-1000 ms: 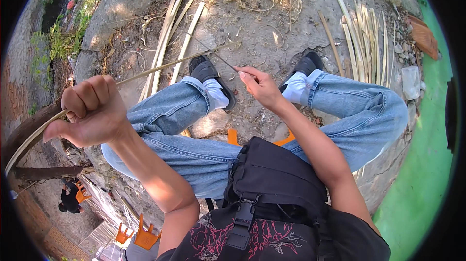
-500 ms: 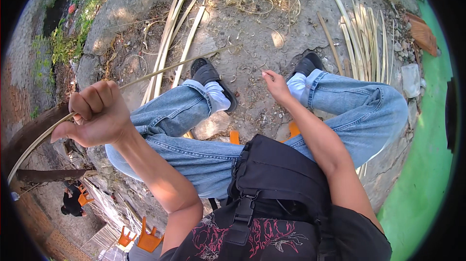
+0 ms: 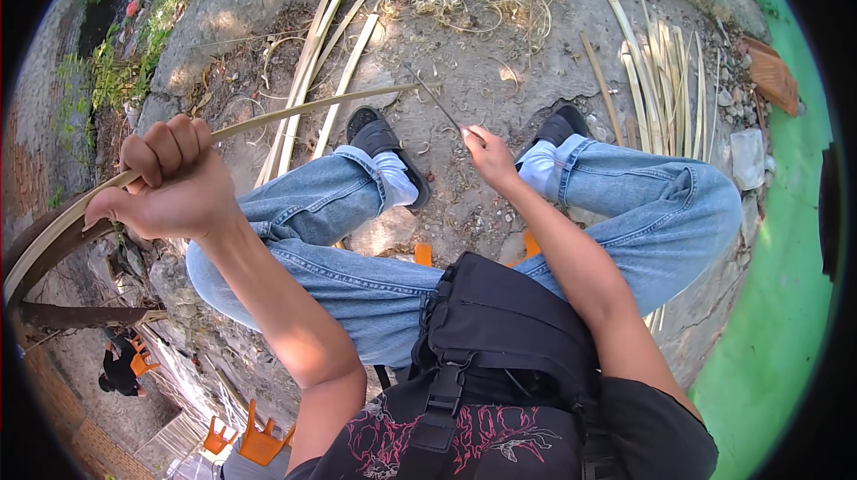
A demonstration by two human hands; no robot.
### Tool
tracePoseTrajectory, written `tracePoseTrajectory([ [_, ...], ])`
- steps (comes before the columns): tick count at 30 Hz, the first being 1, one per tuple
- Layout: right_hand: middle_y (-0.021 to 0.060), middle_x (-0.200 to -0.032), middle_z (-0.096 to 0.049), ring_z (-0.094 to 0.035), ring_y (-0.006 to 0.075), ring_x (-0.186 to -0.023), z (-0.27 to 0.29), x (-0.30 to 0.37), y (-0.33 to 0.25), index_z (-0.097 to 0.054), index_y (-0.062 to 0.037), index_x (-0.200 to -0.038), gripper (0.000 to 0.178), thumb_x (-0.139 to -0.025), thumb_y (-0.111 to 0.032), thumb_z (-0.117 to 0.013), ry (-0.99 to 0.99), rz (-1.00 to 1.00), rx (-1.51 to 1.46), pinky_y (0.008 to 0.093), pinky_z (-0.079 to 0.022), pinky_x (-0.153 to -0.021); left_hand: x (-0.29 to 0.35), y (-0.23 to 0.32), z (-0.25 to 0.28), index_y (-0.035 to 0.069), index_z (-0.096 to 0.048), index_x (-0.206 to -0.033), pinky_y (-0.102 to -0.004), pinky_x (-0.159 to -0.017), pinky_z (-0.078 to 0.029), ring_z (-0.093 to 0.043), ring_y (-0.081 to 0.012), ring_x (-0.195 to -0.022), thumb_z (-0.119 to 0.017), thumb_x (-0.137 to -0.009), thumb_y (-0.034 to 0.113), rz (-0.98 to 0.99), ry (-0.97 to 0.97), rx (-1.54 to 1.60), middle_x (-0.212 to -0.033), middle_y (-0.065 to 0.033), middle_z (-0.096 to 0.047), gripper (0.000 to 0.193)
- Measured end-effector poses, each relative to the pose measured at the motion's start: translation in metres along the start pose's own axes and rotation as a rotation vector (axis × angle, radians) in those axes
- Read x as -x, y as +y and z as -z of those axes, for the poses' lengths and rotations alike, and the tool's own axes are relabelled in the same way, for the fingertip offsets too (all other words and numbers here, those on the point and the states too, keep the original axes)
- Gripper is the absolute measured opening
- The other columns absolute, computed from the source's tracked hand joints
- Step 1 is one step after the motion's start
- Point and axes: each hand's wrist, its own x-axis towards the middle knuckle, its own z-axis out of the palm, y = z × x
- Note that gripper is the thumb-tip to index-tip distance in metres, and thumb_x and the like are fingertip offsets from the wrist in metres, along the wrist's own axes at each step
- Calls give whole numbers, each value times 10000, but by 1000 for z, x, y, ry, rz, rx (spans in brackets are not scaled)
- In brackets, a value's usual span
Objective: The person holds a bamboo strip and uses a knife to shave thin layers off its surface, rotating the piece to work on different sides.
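My left hand (image 3: 174, 184), raised on the left, is closed round a long pale bamboo strip (image 3: 290, 111). One end of the strip runs past my fist to the left rim; the other reaches over the ground ahead of my left sandal (image 3: 384, 145). In my right hand (image 3: 490, 159), low between my shins, is a thin dark knife (image 3: 438, 104), its narrow blade pointing forward and left. The blade crosses close to the strip's far tip; whether they touch I cannot tell. Its handle is mostly hidden in my fingers.
Split bamboo strips lie ahead at left (image 3: 303, 70) and in a bundle at right (image 3: 659, 92). Curly shavings (image 3: 486, 3) litter the rough ground. Beyond the right strips are a brick (image 3: 772, 75) and green flooring (image 3: 759, 328). Orange chairs (image 3: 261, 440) and another person (image 3: 120, 368) appear lower left.
The strip has turned, showing a wider face, and my left hand has risen slightly. My right hand has moved a little left and back; the knife blade now shows clearly.
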Motion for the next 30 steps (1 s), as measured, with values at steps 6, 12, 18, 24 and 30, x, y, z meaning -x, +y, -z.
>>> tracePoseTrajectory([
  [6,174,-913,-649,-612,326,-856,7,-3,11,-600,-60,-1135,397,-914,-372,-494,-15,37,99,383,-451,-762,7,-8,1,141,-221,-579,-284,-490,-124,-155,-117,-527,-240,-809,799,-146,196,-102,-561,13,-166,697],
  [12,182,-852,-651,-629,307,-777,-6,14,-28,-596,-95,-1169,381,-921,-364,-492,23,101,154,387,-462,-692,10,-10,3,104,-358,-651,-277,-507,-230,-257,-153,-572,-249,-923,641,-187,222,-113,-602,-12,-265,612],
  [18,68,-618,-523,-437,104,-557,-23,54,-89,-588,-80,-1183,343,-926,-295,-516,-185,336,-177,277,-360,-525,14,-12,-5,117,-355,-670,-261,-449,-163,-204,-106,-482,-330,-926,607,-273,491,-217,-569,8,-277,554],
  [24,69,-608,-526,-466,116,-555,9,6,17,-600,-74,-1167,319,-928,-260,-498,42,119,33,285,-385,-540,2,-21,-24,129,-320,-665,-260,-450,-133,-162,-102,-464,-333,-920,622,-243,829,-299,-544,26,-213,556],
  [30,106,-688,-594,-526,155,-607,-8,18,-35,-609,-71,-1156,338,-920,-293,-512,-42,63,45,303,-427,-598,-8,-19,-14,132,-304,-656,-262,-447,-145,-177,-99,-464,-336,-925,615,-333,860,-377,-527,29,-212,553],
])
